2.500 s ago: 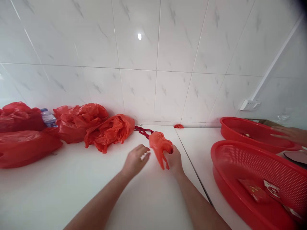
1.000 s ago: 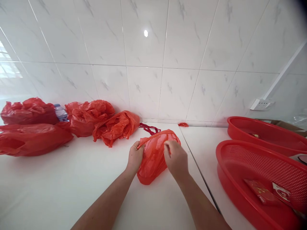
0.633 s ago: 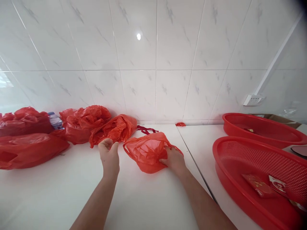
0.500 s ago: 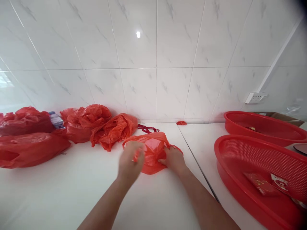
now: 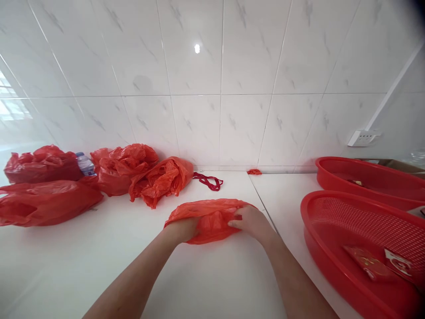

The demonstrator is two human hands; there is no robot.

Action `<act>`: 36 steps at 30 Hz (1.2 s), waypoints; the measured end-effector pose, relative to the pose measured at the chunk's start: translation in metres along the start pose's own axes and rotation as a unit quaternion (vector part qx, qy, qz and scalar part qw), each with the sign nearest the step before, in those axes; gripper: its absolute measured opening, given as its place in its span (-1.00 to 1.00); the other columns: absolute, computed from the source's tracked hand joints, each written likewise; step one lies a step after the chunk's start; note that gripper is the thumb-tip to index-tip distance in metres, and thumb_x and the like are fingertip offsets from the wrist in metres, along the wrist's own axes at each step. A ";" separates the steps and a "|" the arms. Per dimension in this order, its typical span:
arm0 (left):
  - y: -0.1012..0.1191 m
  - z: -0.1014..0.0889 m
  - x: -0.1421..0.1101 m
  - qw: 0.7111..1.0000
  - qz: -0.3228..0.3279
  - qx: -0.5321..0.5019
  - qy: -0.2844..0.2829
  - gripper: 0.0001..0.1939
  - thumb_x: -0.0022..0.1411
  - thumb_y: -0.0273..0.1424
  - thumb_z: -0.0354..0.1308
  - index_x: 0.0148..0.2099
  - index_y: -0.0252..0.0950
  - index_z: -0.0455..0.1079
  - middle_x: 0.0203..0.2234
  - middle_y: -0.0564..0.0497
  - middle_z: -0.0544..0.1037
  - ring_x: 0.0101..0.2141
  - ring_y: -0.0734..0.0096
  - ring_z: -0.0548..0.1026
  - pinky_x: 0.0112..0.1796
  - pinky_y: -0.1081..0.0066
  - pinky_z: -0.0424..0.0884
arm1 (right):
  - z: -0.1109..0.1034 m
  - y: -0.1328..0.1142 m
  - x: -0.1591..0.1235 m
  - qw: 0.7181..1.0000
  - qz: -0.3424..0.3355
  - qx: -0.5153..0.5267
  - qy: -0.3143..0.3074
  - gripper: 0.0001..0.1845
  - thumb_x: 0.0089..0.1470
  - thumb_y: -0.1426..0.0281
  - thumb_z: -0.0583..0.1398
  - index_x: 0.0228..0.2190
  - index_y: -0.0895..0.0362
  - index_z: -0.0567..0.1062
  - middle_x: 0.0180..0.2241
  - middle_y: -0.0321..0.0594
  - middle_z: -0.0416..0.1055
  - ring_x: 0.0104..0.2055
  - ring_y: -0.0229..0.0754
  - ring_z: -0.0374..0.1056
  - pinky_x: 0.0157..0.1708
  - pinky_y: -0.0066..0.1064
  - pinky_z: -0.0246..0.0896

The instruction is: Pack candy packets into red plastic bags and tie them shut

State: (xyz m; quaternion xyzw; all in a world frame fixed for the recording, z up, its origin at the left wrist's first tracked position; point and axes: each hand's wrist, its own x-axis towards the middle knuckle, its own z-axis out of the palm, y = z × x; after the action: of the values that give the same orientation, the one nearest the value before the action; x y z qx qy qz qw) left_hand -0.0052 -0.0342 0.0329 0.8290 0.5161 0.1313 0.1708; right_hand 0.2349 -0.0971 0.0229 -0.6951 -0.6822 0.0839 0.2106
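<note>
A thin red plastic bag (image 5: 215, 226) lies on the white table in front of me, its mouth spread wide towards me. My left hand (image 5: 187, 228) reaches into the bag's left side, and the plastic hides its fingers. At the right side of the mouth is my right hand (image 5: 249, 219), thumb and forefinger apart against the plastic, other fingers partly hidden. Behind the bag lies a dark red strap (image 5: 210, 180). A crumpled red plastic bag (image 5: 166, 177) sits to the left of the strap.
More filled red bags (image 5: 49, 201) stand at the left with a plastic bottle (image 5: 85, 165) among them. A red perforated basket (image 5: 318, 230) holding small packets and a second red basket (image 5: 328, 175) stand at the right. A red scrap (image 5: 254, 171) lies by the tiled wall (image 5: 199, 124).
The bag has gone from bunched up to opened out. My left hand let go of its edge, swung left, then came back and went inside. The right hand stays at the bag.
</note>
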 end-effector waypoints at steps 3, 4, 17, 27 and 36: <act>0.024 0.002 -0.010 0.993 0.056 0.059 -0.091 -0.68 -0.03 -0.29 0.11 -0.16 -0.12 0.42 -0.30 0.01 0.55 -0.36 0.22 0.50 -0.41 0.37 0.32 | -0.001 -0.015 -0.004 0.984 -0.002 0.007 0.178 -0.70 0.10 0.16 0.09 -0.47 0.07 0.50 -0.42 -0.28 0.42 -0.50 -0.30 0.25 -0.52 -0.46 0.02; 0.032 0.001 -0.013 0.988 0.069 0.073 -0.116 -0.66 0.01 -0.28 0.08 -0.12 -0.12 0.41 -0.28 0.00 0.55 -0.37 0.22 0.50 -0.41 0.37 0.32 | 0.000 -0.020 -0.005 0.973 0.004 -0.006 0.229 -0.66 0.16 0.19 0.02 -0.45 0.09 0.49 -0.46 -0.27 0.41 -0.50 -0.30 0.24 -0.51 -0.46 0.01; 0.023 -0.001 -0.001 0.979 0.140 0.145 0.030 -0.49 0.00 -0.34 0.20 0.06 -0.10 0.32 0.20 -0.05 0.20 0.19 0.03 0.10 0.09 0.04 0.13 | 0.022 -0.005 0.002 0.995 0.014 0.075 -0.065 -0.22 -0.17 0.09 0.26 0.08 0.02 0.21 0.05 -0.18 0.29 0.11 -0.03 0.14 0.00 -0.25 0.04; -0.024 0.011 0.003 0.998 -0.047 0.034 -0.013 -0.27 -0.05 -0.14 0.18 0.21 -0.09 0.15 0.24 -0.08 0.12 0.17 0.05 0.15 0.03 0.15 0.23 | 0.026 0.014 0.010 0.981 0.019 -0.036 -0.190 0.03 -0.24 0.04 0.25 0.23 0.00 0.01 0.30 -0.26 -0.16 0.31 -0.02 -0.31 0.14 -0.18 -0.07; -0.012 0.026 0.003 0.968 -0.045 -0.214 0.127 -0.56 0.10 -0.17 0.02 0.02 -0.18 0.34 -0.11 0.00 0.48 -0.21 0.28 0.46 -0.14 0.31 0.38 | 0.009 -0.020 0.000 0.989 -0.038 0.071 0.124 -0.71 0.11 0.31 0.08 -0.15 0.07 0.47 -0.13 -0.21 0.45 -0.06 -0.18 0.31 -0.04 -0.32 0.19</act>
State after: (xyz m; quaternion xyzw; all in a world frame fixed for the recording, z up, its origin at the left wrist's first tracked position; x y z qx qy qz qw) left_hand -0.0036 -0.0300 0.0044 0.7261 0.5298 0.3349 0.2828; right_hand 0.2134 -0.0955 0.0232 -0.6567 -0.6692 0.0371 0.3456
